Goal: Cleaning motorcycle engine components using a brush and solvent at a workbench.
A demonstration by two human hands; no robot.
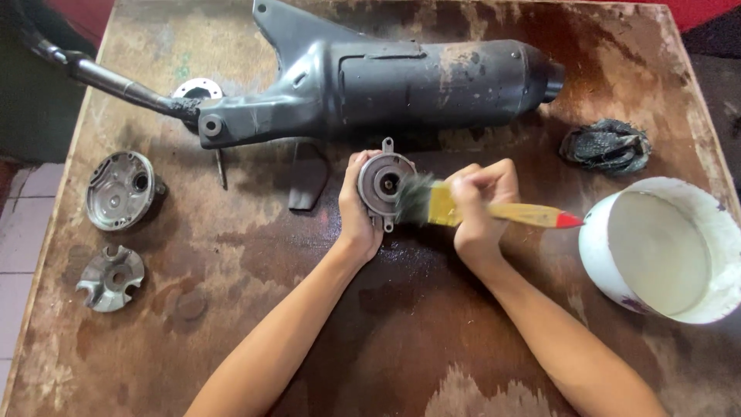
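Note:
My left hand [356, 212] grips a round grey metal housing part [384, 179] with small mounting ears, held upright on the stained wooden table [401, 340]. My right hand [480, 202] holds a yellow-handled paintbrush [494, 211] with a red tip. Its dark bristles rest against the face of the round part. Both hands sit at the table's middle, just in front of a large dark exhaust muffler [370, 77].
A white bucket [664, 251] stands at the right edge, with a dirty crumpled rag [606, 145] behind it. At the left lie a round metal cover [120, 189] and a finned metal piece [110, 276]. A dark flat scrap [309, 177] lies under the muffler.

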